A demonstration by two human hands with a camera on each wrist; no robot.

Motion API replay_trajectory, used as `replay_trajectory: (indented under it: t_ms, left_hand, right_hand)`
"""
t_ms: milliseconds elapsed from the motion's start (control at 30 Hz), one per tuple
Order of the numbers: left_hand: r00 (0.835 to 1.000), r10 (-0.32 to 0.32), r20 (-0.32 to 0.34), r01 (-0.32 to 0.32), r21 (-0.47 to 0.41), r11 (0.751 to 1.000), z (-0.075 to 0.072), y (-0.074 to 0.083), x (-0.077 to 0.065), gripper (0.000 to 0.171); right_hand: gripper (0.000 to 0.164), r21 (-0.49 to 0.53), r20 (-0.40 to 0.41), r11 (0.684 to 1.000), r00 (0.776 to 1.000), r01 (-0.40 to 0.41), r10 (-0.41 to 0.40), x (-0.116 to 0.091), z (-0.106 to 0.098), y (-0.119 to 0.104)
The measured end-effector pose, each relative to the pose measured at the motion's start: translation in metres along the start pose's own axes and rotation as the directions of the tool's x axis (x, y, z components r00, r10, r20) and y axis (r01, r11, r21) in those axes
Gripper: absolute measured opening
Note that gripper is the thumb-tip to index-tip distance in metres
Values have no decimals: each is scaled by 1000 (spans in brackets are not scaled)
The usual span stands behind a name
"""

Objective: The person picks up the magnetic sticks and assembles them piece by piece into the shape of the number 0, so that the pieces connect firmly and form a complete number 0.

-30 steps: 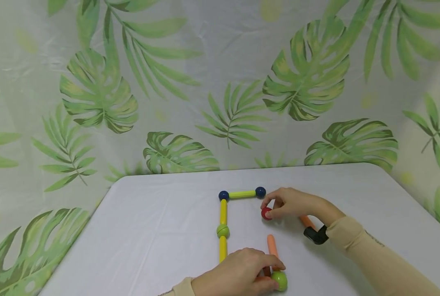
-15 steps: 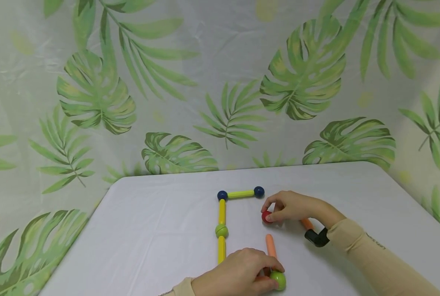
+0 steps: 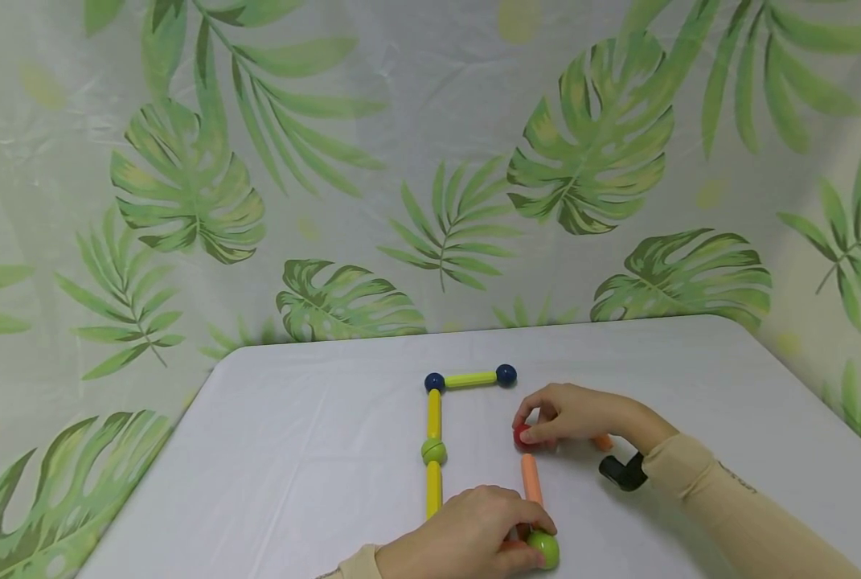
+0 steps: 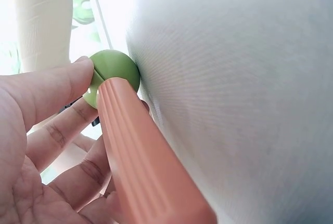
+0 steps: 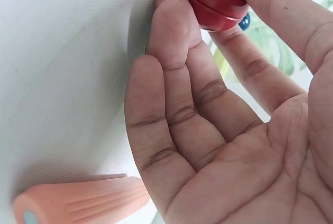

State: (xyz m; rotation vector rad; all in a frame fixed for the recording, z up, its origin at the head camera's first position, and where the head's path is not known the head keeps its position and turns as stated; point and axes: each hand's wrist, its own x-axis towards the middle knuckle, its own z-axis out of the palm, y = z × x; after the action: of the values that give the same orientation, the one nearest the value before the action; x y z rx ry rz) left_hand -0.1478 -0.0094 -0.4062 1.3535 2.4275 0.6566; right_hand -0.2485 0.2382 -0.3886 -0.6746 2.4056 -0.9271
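Observation:
My left hand (image 3: 469,531) pinches a green ball (image 3: 544,550) near the table's front edge. From that ball a salmon stick (image 3: 531,479) runs away from me. In the left wrist view, an orange ridged stick (image 4: 143,156) meets the green ball and extends toward the camera, under the palm. Between thumb and fingertips, my right hand (image 3: 571,412) holds a red ball (image 3: 522,438), right at the far tip of the salmon stick. The right wrist view shows the red ball (image 5: 216,0) low by the white cloth, with the other fingers extended beside it.
Left of the hands, yellow sticks (image 3: 434,414) join a green ball (image 3: 433,451) and a dark blue ball (image 3: 434,383). A lime stick (image 3: 471,379) links that to another blue ball (image 3: 506,375). A loose orange stick (image 5: 83,200) lies by the right hand.
My right hand has brought the red ball toward me, closer to the salmon stick's far tip. The left hand keeps its pinch on the green ball, nearly still.

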Motion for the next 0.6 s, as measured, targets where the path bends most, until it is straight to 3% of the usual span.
replay_trajectory:
  t_ms: [233,600]
  left_hand:
    - [999,-41,11,41,-23,999,0,1,1,21]
    - [999,-44,6,44,-18,999,0,1,1,21]
  right_hand:
    - [16,16,17,1000,1000,-11,11,-1,2,2]
    - [14,40,33,999,999,-21,19,-2,5,1]
